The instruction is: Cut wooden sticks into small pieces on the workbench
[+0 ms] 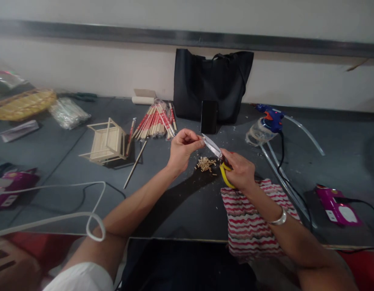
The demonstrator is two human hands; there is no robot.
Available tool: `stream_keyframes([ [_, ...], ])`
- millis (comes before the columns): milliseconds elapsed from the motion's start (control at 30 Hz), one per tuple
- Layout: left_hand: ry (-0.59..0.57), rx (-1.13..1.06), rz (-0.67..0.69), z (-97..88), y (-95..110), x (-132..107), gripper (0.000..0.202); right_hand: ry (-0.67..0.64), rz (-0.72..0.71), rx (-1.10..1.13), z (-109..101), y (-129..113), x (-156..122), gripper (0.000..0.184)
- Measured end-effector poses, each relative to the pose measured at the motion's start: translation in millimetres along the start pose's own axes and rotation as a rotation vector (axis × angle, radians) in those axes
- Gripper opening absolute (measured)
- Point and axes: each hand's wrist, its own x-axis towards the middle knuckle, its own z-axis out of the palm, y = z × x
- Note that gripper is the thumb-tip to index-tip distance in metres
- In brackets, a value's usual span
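My right hand is wrapped round a pair of scissors with yellow handles, the blades pointing up and to the left. My left hand is closed in a pinch close to the blade tips; anything between its fingers is too small to make out. Just below the blades, a small heap of short pale wooden bits lies on the dark table. A striped red and white cloth spreads under my right forearm.
A small stick-built chair, wrapped chopsticks and a thin rod lie left. Behind stand a black bag and a phone. Rightward are a blue glue gun, clear tubes and a magenta power strip with cords.
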Motion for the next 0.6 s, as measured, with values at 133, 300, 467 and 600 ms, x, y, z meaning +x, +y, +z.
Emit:
stream_keyframes([
  [133,-0.007,0.014,0.017,-0.8,1.7,0.5,0.033,0.035,-0.029,0.005,1.7,1.2,-0.2,0.041],
  [300,-0.002,0.052,0.028,-0.8,3.9,0.8,0.033,0.029,-0.018,0.015,1.6,0.5,-1.0,0.039],
  [467,0.01,0.057,0.027,1.1,3.2,-0.8,0.031,0.028,-0.005,0.006,2.4,-0.4,-1.9,0.041],
  [600,0.028,0.087,0.029,1.3,3.3,-1.4,0.031,-0.005,-0.004,-0.003,1.3,-1.4,-1.2,0.042],
])
